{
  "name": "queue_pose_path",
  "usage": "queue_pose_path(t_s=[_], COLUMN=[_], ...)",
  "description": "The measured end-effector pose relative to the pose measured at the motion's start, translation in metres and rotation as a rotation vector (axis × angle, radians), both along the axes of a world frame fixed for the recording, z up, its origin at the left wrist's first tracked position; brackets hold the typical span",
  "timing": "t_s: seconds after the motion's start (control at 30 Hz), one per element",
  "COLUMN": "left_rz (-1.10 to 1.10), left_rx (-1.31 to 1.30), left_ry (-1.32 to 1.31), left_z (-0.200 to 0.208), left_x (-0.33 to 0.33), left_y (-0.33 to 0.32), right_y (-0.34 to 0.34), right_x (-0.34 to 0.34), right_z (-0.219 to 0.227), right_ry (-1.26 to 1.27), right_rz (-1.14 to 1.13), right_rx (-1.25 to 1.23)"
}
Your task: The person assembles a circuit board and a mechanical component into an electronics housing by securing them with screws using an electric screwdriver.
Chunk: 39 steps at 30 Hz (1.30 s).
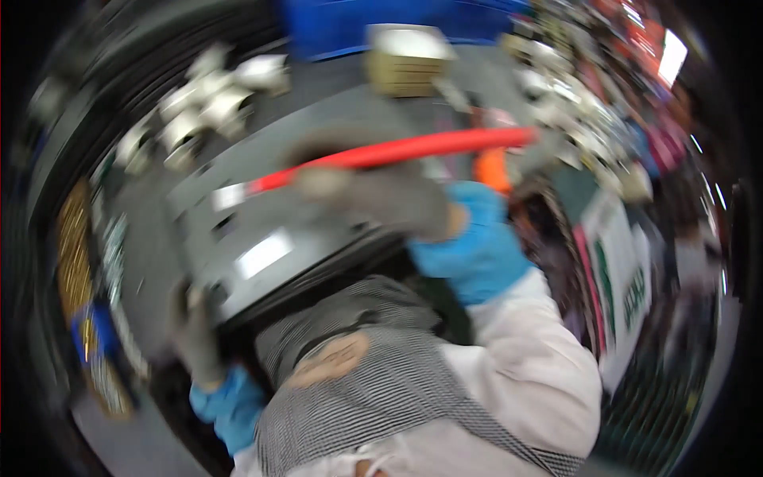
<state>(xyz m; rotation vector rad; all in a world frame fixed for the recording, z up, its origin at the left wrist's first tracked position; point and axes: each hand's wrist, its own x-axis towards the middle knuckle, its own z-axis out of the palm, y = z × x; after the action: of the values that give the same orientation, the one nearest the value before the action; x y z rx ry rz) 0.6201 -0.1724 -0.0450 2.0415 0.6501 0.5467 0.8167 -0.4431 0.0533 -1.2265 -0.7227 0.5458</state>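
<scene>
"What's there?"

"One grey panel (306,238); one red rod (437,145) crossing over it."

"How's it held?"

"In the right hand (350,191), fingers grasping it. The left hand (195,330) — making two, both gloved — is near the panel's corner; I can't tell its blurred fingers' state."

"And the rod's tip (229,196)?"

"One, white."

Grey worktable (147,238) w/ blue bin (334,30) at far edge, bright wht light (672,58) upper R.

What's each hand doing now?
Left hand: blurred, near a corner of the grey panel; can't tell whether open or closed.
Right hand: closed, holding the red stick.
</scene>
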Motion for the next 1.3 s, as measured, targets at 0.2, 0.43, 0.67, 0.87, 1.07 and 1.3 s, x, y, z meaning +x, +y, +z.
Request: queue_pose_path(t_s=[0.2, 0.43, 0.67, 0.87, 1.07, 1.3], left_rz=[0.112, 0.133, 0.127, 0.158, 0.175, 0.154], left_rx=[0.092, 0.032, 0.002, 0.073, 0.063, 0.028], left_ry=[0.062, 0.090, 0.088, 0.007, 0.042, 0.085], left_z=[0.003, 0.002, -0.001, -0.005, -0.002, -0.002], left_x=[-0.001, 0.005, 0.005, 0.006, 0.006, 0.004], left_y=[-0.008, -0.002, 0.001, -0.001, -0.003, -0.005], right_y=[0.024, 0.057, 0.050, 0.025, 0.028, 0.067], right_x=[-0.009, -0.010, 0.000, 0.010, 0.006, 0.001], right_z=[-0.002, -0.005, -0.006, 0.006, -0.004, -0.007], right_ry=[-0.191, -0.378, -0.459, -0.327, -0.297, -0.263], right_rz=[-0.104, 0.062, 0.063, 0.018, -0.034, 0.121], right_rx=[-0.304, -0.470, -0.522, -0.637, -0.434, -0.550])
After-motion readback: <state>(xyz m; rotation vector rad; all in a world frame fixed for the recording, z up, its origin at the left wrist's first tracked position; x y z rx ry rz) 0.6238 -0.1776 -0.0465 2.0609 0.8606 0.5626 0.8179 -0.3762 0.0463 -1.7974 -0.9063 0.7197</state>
